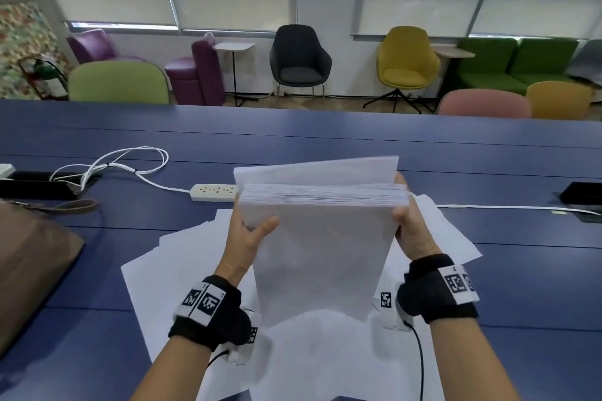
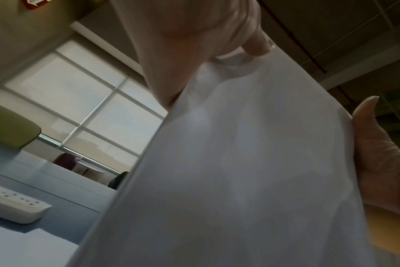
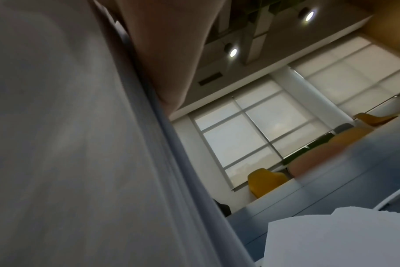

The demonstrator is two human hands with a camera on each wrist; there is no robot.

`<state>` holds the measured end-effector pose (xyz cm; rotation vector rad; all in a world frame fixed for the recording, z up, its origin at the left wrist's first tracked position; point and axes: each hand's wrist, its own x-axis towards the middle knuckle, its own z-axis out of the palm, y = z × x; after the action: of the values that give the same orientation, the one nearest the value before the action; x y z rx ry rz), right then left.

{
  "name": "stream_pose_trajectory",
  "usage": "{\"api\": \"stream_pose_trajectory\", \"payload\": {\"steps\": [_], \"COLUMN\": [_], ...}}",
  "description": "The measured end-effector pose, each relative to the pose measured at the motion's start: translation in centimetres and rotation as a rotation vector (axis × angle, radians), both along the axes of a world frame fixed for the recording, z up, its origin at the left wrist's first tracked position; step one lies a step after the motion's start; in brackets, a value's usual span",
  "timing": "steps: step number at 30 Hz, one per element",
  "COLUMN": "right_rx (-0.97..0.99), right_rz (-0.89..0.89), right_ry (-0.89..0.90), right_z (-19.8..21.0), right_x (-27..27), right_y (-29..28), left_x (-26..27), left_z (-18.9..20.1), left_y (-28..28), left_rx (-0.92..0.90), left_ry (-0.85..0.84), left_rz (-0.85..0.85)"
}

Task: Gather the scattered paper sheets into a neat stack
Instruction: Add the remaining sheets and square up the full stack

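A thick stack of white paper sheets [image 1: 321, 247] stands upright on its lower edge above the blue table [image 1: 293, 137]. My left hand [image 1: 249, 233] grips its left edge, thumb on the near face. My right hand [image 1: 408, 225] grips the right edge, fingers behind the stack. One sheet [image 1: 325, 169] at the back sticks up crooked above the others. Loose sheets [image 1: 182, 257] lie spread on the table under and around the stack. In the left wrist view the stack [image 2: 251, 171] fills the frame between fingers and thumb. The right wrist view has the stack's edge [image 3: 80, 144] and a loose sheet [image 3: 331, 240].
A white power strip [image 1: 215, 192] with its cable lies just behind the stack on the left. A brown bag [image 1: 32, 257] sits at the table's left edge, and black cable boxes [image 1: 35, 184] are set into the table. Chairs line the far side.
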<state>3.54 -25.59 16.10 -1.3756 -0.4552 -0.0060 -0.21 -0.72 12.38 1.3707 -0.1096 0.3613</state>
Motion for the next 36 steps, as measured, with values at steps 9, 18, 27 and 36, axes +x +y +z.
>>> {"api": "stream_pose_trajectory", "payload": {"steps": [9,18,27,36], "right_rx": [-0.102,-0.016,0.000,-0.064], "right_rz": [-0.298,-0.280,-0.172,-0.362], "right_ry": [0.366,0.054,0.084,0.422], "right_z": [-8.2,-0.8,-1.5,-8.5], "right_x": [-2.5,-2.1,-1.5,-2.2], "right_y": [1.7,0.6,-1.5,0.6], "left_x": [-0.1,-0.2,0.0,0.1], "left_z": [-1.5,4.6,2.0,-4.2], "left_y": [-1.2,-2.0,-1.9,-3.2], "left_rx": [0.056,-0.041,0.060,0.120], "left_ry": [0.186,-0.099,-0.055,0.270], "left_rz": [0.148,0.163,0.063,0.119]}}
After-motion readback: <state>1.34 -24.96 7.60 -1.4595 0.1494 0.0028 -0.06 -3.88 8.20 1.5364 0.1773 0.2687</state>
